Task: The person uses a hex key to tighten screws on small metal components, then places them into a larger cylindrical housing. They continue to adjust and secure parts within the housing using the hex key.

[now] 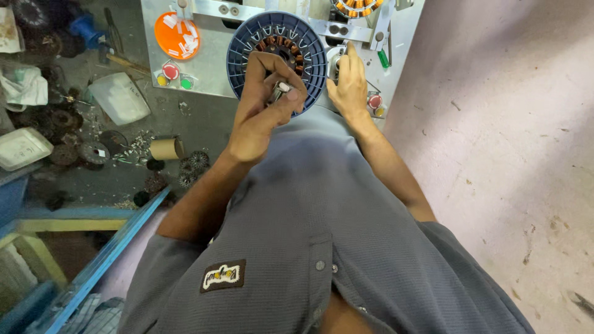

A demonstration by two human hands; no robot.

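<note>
My left hand [263, 99] is closed around a small bundle of pale strips [279, 90], held over the lower part of a round blue slotted fixture [247, 43] with a copper-wound stator [278, 44] in its middle. My right hand [348, 83] rests flat against the right rim of that fixture, fingers pointing up toward a metal knob [334, 59]. Both forearms reach out over my grey shirt [322, 222].
The fixture sits on a grey metal machine plate [207, 74] with an orange disc [176, 35], red, yellow and green buttons [171, 72], and a second copper-wound stator [356, 7]. Left lies a cluttered bench with stator cores [93, 153], a cardboard roll [166, 148] and plastic trays [21, 147].
</note>
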